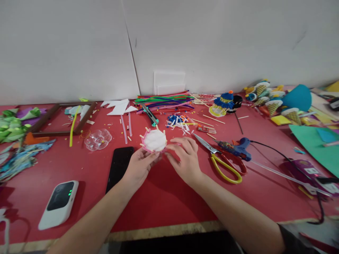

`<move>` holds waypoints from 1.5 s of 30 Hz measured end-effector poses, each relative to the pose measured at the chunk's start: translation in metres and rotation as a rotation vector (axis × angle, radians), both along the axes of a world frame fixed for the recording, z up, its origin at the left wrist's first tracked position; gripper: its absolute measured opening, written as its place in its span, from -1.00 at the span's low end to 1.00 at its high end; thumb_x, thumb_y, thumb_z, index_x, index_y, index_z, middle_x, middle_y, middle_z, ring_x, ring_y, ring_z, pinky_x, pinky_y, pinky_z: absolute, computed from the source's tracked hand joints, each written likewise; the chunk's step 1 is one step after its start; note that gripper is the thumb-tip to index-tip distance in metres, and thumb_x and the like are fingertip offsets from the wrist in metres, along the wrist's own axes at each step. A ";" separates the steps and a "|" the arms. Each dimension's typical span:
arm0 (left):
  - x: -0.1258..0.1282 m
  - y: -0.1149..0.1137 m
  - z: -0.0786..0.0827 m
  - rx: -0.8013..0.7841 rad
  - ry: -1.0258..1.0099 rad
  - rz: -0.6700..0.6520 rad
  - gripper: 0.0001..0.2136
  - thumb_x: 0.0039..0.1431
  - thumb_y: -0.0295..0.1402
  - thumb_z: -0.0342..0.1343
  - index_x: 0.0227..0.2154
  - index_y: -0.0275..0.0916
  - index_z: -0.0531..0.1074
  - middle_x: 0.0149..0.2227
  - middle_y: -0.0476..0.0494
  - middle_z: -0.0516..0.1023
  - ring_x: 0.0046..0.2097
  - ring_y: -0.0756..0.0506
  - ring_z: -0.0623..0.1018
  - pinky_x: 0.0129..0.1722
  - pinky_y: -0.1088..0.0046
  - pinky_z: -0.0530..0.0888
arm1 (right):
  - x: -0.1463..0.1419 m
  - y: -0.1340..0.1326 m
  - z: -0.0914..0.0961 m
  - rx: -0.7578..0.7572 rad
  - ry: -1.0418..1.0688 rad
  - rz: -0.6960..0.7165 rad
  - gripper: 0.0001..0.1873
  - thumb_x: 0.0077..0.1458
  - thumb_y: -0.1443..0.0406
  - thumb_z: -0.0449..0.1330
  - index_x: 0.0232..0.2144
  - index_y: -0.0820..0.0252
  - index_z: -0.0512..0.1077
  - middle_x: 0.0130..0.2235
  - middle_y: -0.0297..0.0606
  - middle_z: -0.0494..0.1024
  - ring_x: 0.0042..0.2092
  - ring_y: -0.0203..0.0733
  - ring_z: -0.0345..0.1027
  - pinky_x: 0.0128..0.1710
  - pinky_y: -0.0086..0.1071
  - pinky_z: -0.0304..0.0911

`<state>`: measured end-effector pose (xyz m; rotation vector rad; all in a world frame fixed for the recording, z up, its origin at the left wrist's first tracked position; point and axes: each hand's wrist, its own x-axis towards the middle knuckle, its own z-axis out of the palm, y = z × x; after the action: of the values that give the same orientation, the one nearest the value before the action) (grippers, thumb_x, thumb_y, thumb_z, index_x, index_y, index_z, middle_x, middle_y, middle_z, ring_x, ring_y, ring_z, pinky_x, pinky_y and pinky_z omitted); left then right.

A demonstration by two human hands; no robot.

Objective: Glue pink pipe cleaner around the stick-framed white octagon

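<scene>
My left hand [141, 165] grips the near left edge of a small round craft piece [155, 140]. The piece has a white disc in the middle, a pink fuzzy border and several short pale sticks standing around its rim. At its right edge, my right hand [185, 157] has thumb and fingers closed on a thin pink strand that looks like a pipe cleaner [177, 144]. Part of the strand is hidden by the fingers. Both hands are above the red table [166, 197].
Scissors [222, 158] and a blue glue gun [238, 148] with a cord lie on the right. A black phone [119, 165] and a white device [59, 203] are on the left. Behind are a utility knife [150, 115], pipe cleaners [164, 102] and cut bits [177, 121].
</scene>
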<state>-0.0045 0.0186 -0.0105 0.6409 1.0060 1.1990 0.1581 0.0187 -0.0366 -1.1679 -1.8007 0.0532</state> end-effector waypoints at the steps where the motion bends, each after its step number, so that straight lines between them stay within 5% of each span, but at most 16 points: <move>1: 0.000 0.000 0.000 -0.004 -0.004 -0.008 -0.72 -0.26 -0.42 0.47 -0.41 -0.30 0.56 -0.36 -0.10 0.67 -0.27 -0.07 0.63 -0.12 0.38 0.53 | 0.000 0.001 -0.001 -0.007 -0.007 0.020 -0.87 0.20 0.31 0.17 -0.22 0.03 0.51 -0.07 -0.20 0.55 0.05 0.01 0.29 0.09 -0.05 0.16; 8: 0.001 0.000 -0.002 -0.024 -0.006 -0.028 -0.74 -0.23 -0.42 0.46 -0.41 -0.30 0.57 -0.36 -0.11 0.67 -0.29 -0.04 0.62 -0.11 0.40 0.53 | 0.002 0.004 0.000 -0.069 -0.004 0.156 -0.85 0.27 0.30 0.11 -0.30 0.12 0.49 -0.33 -0.22 0.58 -0.25 -0.13 0.41 -0.16 -0.26 0.32; 29: -0.002 0.001 -0.005 0.023 0.106 -0.058 -0.72 -0.17 -0.40 0.43 -0.32 -0.29 0.59 -0.32 -0.14 0.69 -0.28 -0.06 0.62 -0.16 0.41 0.53 | -0.002 0.001 0.002 -0.201 0.229 0.119 -0.93 0.18 0.30 0.19 -0.36 0.11 0.47 -0.36 -0.26 0.56 -0.35 -0.23 0.43 -0.35 -0.40 0.37; 45: -0.010 0.004 -0.015 0.137 0.232 -0.113 -0.71 -0.13 -0.26 0.43 -0.32 -0.26 0.61 -0.37 -0.08 0.67 -0.30 -0.02 0.59 -0.17 0.46 0.49 | -0.001 0.002 -0.002 -0.074 0.192 0.154 -0.94 0.18 0.32 0.22 -0.37 0.11 0.44 -0.38 -0.28 0.56 -0.32 -0.21 0.45 -0.31 -0.38 0.39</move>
<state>-0.0148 0.0222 -0.0256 0.9495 1.0710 1.1183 0.1570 0.0206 -0.0388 -1.0367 -1.7260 0.3136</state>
